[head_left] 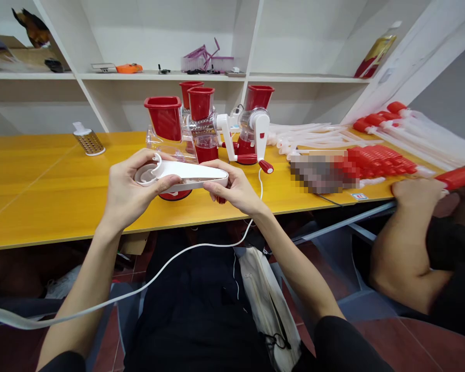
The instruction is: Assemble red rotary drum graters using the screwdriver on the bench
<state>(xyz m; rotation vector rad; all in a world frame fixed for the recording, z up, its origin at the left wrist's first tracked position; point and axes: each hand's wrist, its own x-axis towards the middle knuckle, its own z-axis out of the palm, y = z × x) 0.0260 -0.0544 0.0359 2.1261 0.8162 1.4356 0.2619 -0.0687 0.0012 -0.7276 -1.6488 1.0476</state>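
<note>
Both hands hold a white plastic crank handle [191, 173] above the table's front edge. It seems made of two halves, with a narrow gap along the side toward me. My left hand [129, 188] grips the wide, round end, its thumb on the near side. Around the narrow end my right hand [236, 188] is closed, and a dark red knob shows partly below its fingers. Just behind stand several red-and-clear rotary graters [205, 119], two with white cranks and red knobs fitted. A red base peeks out under the handle, mostly hidden.
On the yellow table [42, 191], a metal grater drum [89, 139] stands at left. Red-capped clear tubes [391, 124] and red handles [375, 160] lie at right, near a co-worker's arm [406, 243]. A white cable [170, 256] crosses before me. White shelves [163, 76] rise behind.
</note>
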